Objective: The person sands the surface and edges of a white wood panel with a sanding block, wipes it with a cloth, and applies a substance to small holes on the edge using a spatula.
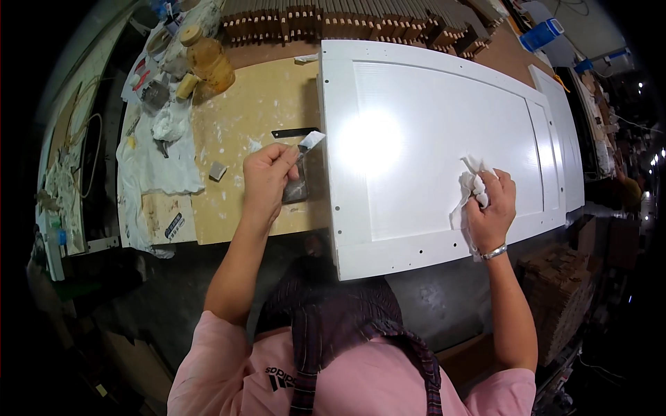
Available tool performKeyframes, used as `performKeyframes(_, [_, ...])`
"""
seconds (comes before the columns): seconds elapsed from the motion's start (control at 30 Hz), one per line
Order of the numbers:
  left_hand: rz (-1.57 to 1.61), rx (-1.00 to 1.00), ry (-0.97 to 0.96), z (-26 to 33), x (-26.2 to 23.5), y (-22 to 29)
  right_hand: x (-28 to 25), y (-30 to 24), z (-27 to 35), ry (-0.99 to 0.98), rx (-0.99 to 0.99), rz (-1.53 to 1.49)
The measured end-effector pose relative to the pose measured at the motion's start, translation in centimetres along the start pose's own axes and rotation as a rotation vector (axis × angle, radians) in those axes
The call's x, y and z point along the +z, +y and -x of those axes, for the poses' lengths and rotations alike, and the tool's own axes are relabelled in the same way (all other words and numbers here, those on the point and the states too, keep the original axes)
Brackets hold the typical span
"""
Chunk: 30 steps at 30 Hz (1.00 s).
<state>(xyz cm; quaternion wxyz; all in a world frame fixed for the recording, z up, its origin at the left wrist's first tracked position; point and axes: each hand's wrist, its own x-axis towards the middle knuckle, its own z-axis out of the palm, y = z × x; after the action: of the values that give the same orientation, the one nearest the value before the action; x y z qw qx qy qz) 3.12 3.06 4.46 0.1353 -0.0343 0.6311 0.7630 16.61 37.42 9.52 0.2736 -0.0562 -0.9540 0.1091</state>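
A white framed panel point(444, 132) with small dark holes along its edges lies before me. My right hand point(494, 208) is closed on a crumpled white cloth point(477, 186), which touches the panel's recessed face right of its middle. Left of the panel's near-left edge, my left hand point(269, 173) pinches a small flat scraper blade point(312, 141), its tip pale and white. Behind that hand a dark strip-shaped blade point(291, 133) lies on the yellowish board point(243, 111). Partly hidden beside the left hand is a dark flat block point(297, 188).
A small grey block point(218, 171) rests on the board. Farther left are a jar of amber liquid point(208, 62) and a white cloth point(163, 163) with smeared tools. Rows of dark strips point(333, 21) line the back. A blue container point(541, 35) stands at far right.
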Motion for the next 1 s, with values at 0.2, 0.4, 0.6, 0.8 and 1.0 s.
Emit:
performKeyframes(0.2, [0.012, 0.017, -0.005, -1.0, -0.2, -0.4, 0.1, -0.4, -0.3, -0.008, 0.013, -0.008])
performKeyframes(0.4, [0.033, -0.033, -0.04, -0.6, 0.7, 0.2, 0.3, -0.2, -0.3, -0.011, 0.03, -0.024])
performKeyframes(0.6, [0.053, -0.057, -0.004, -1.7, 0.1, -0.2, 0.5, -0.3, 0.0, -0.034, 0.059, -0.023])
performKeyframes(0.8, [0.071, -0.023, 0.03, -2.7, 0.3, -0.3, 0.3, -0.2, -0.2, -0.045, 0.028, -0.028])
performKeyframes(1.0, [0.049, -0.04, 0.027, -2.9, 0.5, 0.0, 0.2, -0.3, -0.5, -0.076, 0.049, -0.038])
